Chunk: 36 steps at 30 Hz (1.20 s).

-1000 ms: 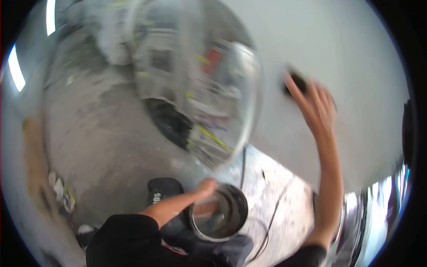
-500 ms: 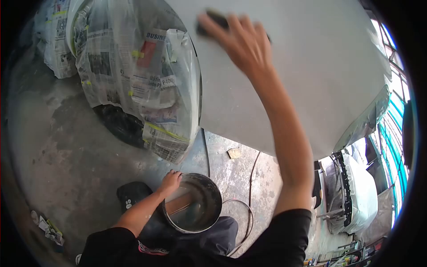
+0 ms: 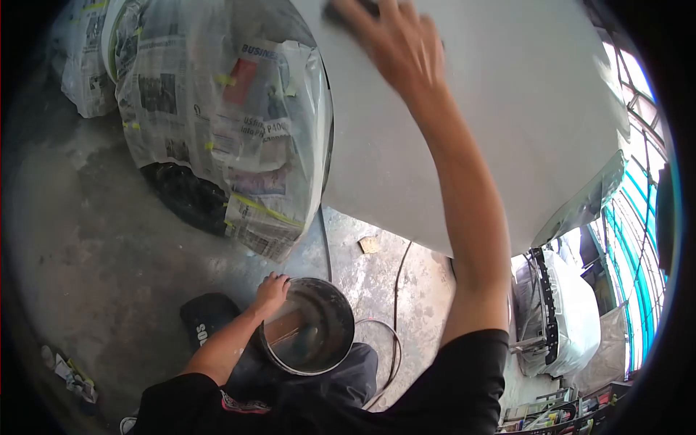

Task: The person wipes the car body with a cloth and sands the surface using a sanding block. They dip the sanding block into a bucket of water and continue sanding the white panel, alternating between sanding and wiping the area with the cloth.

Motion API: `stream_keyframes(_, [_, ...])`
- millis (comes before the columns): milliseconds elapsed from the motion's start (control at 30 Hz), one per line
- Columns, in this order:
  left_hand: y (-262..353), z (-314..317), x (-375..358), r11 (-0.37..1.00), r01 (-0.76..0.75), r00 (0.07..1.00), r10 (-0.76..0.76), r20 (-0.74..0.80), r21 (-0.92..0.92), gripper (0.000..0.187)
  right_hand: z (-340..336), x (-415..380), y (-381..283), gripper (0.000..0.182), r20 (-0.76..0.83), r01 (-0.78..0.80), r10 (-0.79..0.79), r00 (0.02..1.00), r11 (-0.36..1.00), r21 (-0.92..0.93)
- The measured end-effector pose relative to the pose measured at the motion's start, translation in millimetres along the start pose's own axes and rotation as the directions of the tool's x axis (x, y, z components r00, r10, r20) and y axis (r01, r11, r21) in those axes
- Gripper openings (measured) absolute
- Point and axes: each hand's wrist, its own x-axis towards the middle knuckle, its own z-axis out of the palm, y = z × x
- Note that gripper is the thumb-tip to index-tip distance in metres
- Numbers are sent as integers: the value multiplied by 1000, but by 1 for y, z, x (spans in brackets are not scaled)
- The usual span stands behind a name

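At the top of the view my right hand is closed around a dark sanding block, which lies against a large pale grey car body panel. The block is blurred and mostly covered by the fingers. Lower down, my left hand grips the rim of a round dark bucket between my legs. Cloudy water stands in the bucket, with a brownish flat piece in it.
Newspaper and plastic sheeting cover a wheel, whose black tyre shows below. A hose runs over the concrete floor near a small yellowish piece. Another plastic-covered vehicle stands at right.
My right hand has moved farther up the panel with the sanding block. My left hand stays on the bucket rim. The whole view has shifted slightly.
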Motion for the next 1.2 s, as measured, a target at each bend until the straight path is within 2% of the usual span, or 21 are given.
stream_keyframes(67, [4,2,-2,1000,2,1000,-2,-20,7,21,3,25,-3,59,194,-137,114,974,985,107])
stream_keyframes(133, [0,2,-3,999,-22,999,23,-31,24,21,-24,19,-11,58,198,-191,183,963,981,19])
stream_keyframes(167, [-2,2,1,999,-25,999,26,-25,26,21,-16,-20,-6,66,4,-110,111,994,994,-13])
stream_keyframes(233, [-4,6,1,1000,-14,1000,14,-4,13,21,-58,-107,-12,72,206,-73,69,976,997,11])
stream_keyframes(267, [-9,11,-8,999,-40,999,40,-4,10,22,-71,-155,-16,75,212,-89,82,974,996,22])
stream_keyframes(300, [-13,13,-12,997,-72,997,72,-13,11,22,-86,-166,-20,80,209,-104,96,973,994,28])
stream_keyframes(333, [-11,15,3,993,-118,992,119,-51,17,22,-79,-164,-12,77,190,-110,105,976,994,13])
stream_keyframes(400, [-4,8,4,997,-76,997,76,-26,-2,23,-60,-148,-8,73,137,-157,160,978,987,-30])
stream_keyframes(433, [-1,3,3,999,-41,999,41,-9,-7,23,-50,-112,0,70,98,-235,240,966,970,-60])
stream_keyframes(500, [-2,1,8,998,-53,999,53,-6,26,23,-23,-48,30,65,-77,-402,396,915,913,-71])
stream_keyframes(567, [-1,3,4,998,-56,998,56,1,29,23,-28,-18,27,68,5,-539,539,842,842,-19])
stream_keyframes(600, [-1,3,5,998,-62,998,62,-1,21,23,-37,-18,23,62,86,-569,572,816,820,-55])
stream_keyframes(700, [-10,8,7,997,-80,997,80,-8,15,22,-50,-109,-10,64,1,-395,398,917,912,-113])
stream_keyframes(767, [-15,17,5,997,-82,997,82,-10,0,23,-61,-156,-29,64,59,-361,364,930,931,-57])
stream_keyframes(800, [-14,18,6,997,-78,997,78,-13,-7,23,-62,-165,-30,64,82,-342,343,936,939,-23])
stream_keyframes(833, [-16,16,6,997,-74,997,74,-11,-3,23,-60,-145,-14,65,44,-283,287,957,955,-91])
stream_keyframes(933, [-14,12,7,997,-72,997,72,5,4,23,-44,-63,45,59,-22,-353,352,936,935,-34])
stream_keyframes(1000, [-12,10,4,998,-60,998,60,2,3,23,-44,-27,56,68,98,-498,495,863,867,9])
stream_keyframes(1100, [-10,7,4,998,-61,998,61,5,22,23,-48,-75,30,62,-36,-416,415,909,907,-57])
stream_keyframes(1133, [-9,6,4,998,-63,998,63,4,26,23,-52,-112,12,67,-37,-362,361,932,925,-118])
stream_keyframes(1200, [-14,12,4,997,-70,997,70,-8,11,23,-62,-163,-14,69,-19,-334,334,943,938,-91])
